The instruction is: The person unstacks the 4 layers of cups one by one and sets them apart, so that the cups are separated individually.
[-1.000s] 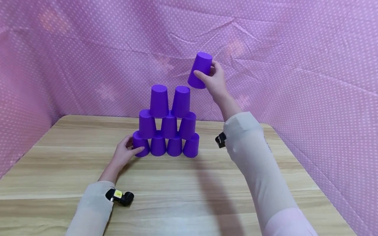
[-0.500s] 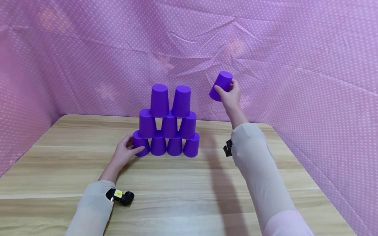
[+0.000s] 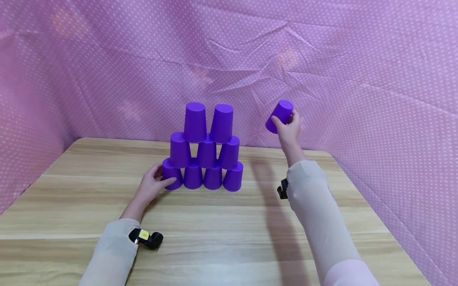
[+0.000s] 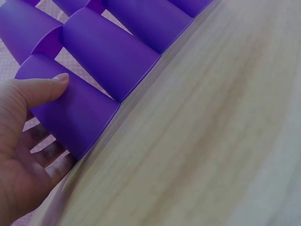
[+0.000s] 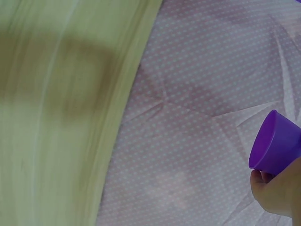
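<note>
Upside-down purple cups stand stacked as a stepped wall in the head view: several in the bottom row, three in the middle, two on top. My left hand [image 3: 152, 186] holds the bottom-row cup at the left end [image 4: 75, 110], thumb on its front and fingers around its far side. Well right of the stack, my right hand [image 3: 290, 131] grips another purple cup [image 3: 280, 116] in the air, bottom up and tilted. The right wrist view shows that held cup [image 5: 277, 143] at its right edge, with its rim facing left. The two top cups [image 3: 195, 123] stand side by side, apart.
The wooden table [image 3: 200, 238] carries the stack near its back edge. Pink dotted cloth [image 3: 143, 71] hangs behind and at both sides. A black wrist camera [image 3: 146, 238] sits on the left sleeve, another [image 3: 282, 189] on the right.
My right hand has carried its cup rightward and down, away from beside the top row, and the cup tilts more. My left hand and the stack have stayed in place.
</note>
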A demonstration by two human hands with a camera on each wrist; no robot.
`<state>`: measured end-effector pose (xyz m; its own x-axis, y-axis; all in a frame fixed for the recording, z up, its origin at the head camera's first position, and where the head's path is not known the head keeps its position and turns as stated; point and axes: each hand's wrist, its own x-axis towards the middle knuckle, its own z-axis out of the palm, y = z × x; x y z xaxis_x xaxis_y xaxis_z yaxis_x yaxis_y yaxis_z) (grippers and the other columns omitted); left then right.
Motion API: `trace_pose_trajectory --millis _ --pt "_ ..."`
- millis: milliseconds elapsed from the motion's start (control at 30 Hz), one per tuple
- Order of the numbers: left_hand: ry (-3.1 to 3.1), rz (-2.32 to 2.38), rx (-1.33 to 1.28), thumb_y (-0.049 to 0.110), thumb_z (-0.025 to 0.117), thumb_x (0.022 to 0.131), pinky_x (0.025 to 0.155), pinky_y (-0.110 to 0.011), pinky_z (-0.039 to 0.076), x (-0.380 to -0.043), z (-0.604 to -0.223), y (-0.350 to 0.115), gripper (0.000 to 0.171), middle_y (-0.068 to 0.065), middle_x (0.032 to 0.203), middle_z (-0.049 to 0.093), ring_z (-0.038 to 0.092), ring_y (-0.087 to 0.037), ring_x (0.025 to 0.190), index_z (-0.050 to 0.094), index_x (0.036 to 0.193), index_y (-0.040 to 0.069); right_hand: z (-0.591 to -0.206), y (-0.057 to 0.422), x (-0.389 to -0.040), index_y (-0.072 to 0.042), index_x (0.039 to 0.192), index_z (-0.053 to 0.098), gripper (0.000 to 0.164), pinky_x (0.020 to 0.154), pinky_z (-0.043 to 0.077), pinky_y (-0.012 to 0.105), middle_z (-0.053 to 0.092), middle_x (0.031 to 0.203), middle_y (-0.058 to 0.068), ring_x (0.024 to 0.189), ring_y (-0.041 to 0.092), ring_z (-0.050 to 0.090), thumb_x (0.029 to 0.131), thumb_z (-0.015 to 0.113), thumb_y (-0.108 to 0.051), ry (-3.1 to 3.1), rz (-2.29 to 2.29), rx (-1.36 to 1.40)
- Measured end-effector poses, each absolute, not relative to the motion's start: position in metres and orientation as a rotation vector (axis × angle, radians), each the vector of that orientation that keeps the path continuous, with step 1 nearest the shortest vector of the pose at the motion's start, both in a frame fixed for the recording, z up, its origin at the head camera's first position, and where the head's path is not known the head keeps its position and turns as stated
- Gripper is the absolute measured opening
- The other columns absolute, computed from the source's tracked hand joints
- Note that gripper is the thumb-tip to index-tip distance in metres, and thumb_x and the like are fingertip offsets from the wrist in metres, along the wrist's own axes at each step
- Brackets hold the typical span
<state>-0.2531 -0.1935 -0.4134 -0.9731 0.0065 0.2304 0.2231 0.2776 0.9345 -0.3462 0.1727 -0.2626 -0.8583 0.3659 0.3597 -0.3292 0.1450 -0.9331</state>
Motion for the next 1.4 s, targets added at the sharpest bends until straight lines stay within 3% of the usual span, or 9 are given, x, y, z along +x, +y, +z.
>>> trace_pose_trajectory --millis 633,1400 --pt "-2.354 -1.794 -0.199 0.007 0.066 0.076 0.096 -0.043 0.030 -0.251 -0.408 -0.191 0.064 -0.027 0.120 0.040 0.036 -0.035 0.112 0.032 0.129 -0.002 -0.312 0.208 -0.351 0.000 0.122 0.038 0.056 0.090 0.038 0.029 0.047 0.116 0.017 0.106 0.025 0.044 0.073 0.065 0.001 -1.935 1.743 -0.126" --pt "-2.355 -1.777 -0.193 0.010 0.066 0.075 0.095 -0.042 0.031 -0.257 -0.413 -0.195 0.064 -0.025 0.120 0.041 0.038 -0.034 0.111 0.033 0.129 -0.001 -0.355 0.252 -0.344 -0.002 0.130 0.028 0.063 0.095 0.033 0.032 0.038 0.126 0.018 0.114 0.026 0.037 0.077 0.062 -0.002 -2.044 1.754 -0.346"
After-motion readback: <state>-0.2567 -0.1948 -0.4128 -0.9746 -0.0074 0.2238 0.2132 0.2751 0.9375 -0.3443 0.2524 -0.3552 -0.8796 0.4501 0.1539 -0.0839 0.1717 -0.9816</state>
